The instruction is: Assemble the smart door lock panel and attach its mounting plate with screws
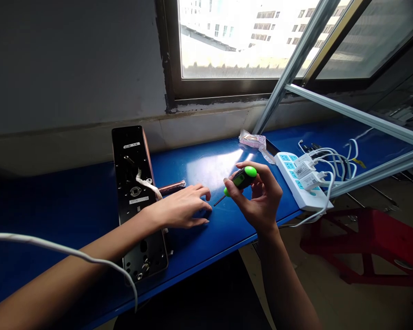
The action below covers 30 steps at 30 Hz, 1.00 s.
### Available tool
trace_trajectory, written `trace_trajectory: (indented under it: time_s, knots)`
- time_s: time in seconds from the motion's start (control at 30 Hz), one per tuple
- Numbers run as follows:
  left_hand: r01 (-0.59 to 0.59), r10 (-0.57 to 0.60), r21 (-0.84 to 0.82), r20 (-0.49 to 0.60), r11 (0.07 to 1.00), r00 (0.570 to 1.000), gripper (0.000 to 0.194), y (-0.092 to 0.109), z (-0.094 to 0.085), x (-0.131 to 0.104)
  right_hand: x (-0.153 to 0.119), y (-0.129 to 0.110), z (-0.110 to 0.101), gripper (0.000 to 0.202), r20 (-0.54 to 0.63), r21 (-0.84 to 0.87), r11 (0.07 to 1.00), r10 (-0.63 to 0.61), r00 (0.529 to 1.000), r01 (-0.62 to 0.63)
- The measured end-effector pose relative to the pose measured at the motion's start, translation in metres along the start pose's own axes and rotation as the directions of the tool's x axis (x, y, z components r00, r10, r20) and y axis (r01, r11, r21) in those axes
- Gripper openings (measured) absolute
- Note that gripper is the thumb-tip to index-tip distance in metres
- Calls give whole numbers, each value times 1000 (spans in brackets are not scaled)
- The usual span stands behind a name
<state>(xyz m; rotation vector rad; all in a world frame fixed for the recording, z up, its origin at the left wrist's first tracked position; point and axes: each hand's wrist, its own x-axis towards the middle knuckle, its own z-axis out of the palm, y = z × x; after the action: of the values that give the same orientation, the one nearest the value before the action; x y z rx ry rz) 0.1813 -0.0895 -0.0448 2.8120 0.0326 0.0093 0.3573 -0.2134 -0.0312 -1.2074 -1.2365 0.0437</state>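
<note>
1. A blue table (pixel 72 197) runs along a wall (pixel 72 68) below a bright window (pixel 248 59); a white power strip (pixel 306 199) lies at the right of the work area, and a red stool (pixel 385 238) stands beyond the table's near edge
2. The right hand (pixel 261 197) is closed around the black-and-green handle of a screwdriver (pixel 242 178), thumb on one side and curled fingers on the other, held above the table
3. The screwdriver's long axis slants down and leftward, so its thin shaft aims at the fingertips of the left hand (pixel 184 206); tip and fingers are just beside each other, and I cannot tell whether they touch
4. The left hand is palm down with its fingers loosely spread and bent, a gap showing between thumb and forefinger; it seems to grip nothing, though anything small under the fingertips would be hidden
5. A long black panel (pixel 127 183) lies left of both hands, its long axis running from the wall side toward the table's near edge; the left forearm crosses over it, making the left hand much the nearer one
6. A copper-coloured bar (pixel 172 188) juts from the panel's right side, roughly crosswise to it, just behind the left hand
</note>
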Motion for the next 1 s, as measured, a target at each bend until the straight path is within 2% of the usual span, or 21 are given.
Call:
trace_trajectory:
  time_s: [0.2,0.43,0.83,1.0]
  knots:
    - [-6,7,39,-30,999,1000,13,2,-4,-6,-2,1,2,32,14,-8,999,33,999,-33]
    - [23,-20,47,-56,999,998,19,-1,-2,-13,-3,0,10,33,40,13,999,33,999,-34]
    - [25,-21,51,-84,998,996,16,-1,0,-12,-1,3,16,31,63,-29,1000,4,998,-2]
    - [40,-33,87,-82,995,996,17,-1,-1,-9,0,5,12,33,60,-75,997,-17,998,22]
